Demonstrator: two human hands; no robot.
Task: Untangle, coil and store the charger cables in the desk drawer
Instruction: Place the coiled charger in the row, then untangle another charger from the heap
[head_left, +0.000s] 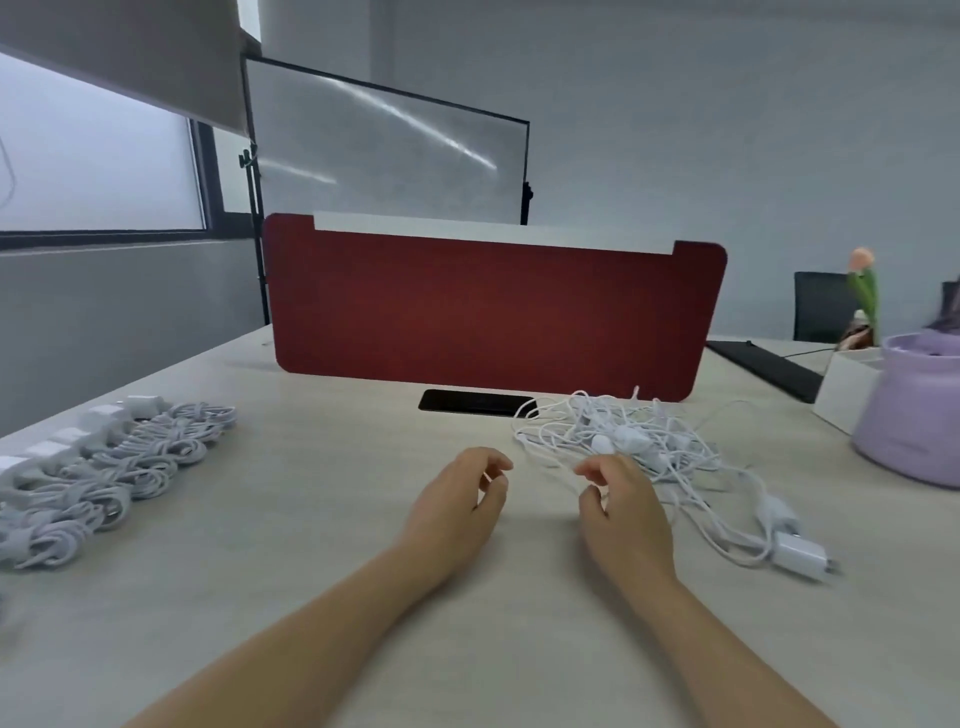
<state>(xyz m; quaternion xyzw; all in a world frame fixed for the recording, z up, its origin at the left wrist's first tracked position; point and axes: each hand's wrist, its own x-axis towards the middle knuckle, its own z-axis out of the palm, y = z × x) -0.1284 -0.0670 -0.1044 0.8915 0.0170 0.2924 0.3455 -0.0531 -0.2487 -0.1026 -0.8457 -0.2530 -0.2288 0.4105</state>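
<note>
A tangle of thin white charger cables (618, 436) lies on the desk at centre right. One white plug adapter (802, 556) trails out at its near right. My right hand (626, 512) sits at the tangle's near edge, fingers curled, and a strand runs in to its fingertips. My left hand (460, 501) hovers apart from the tangle, to its left, with its fingers curled. A small white sliver shows between its thumb and fingers; I cannot tell what it is. Several coiled cables with adapters (104, 467) lie in a row at the left. No drawer is in view.
A red divider panel (493, 312) stands across the back of the desk (322, 519), with a black phone (475, 402) lying flat before it. At the right are a lilac pot (919, 415), a white box (844, 389), a tulip and a black keyboard (763, 366).
</note>
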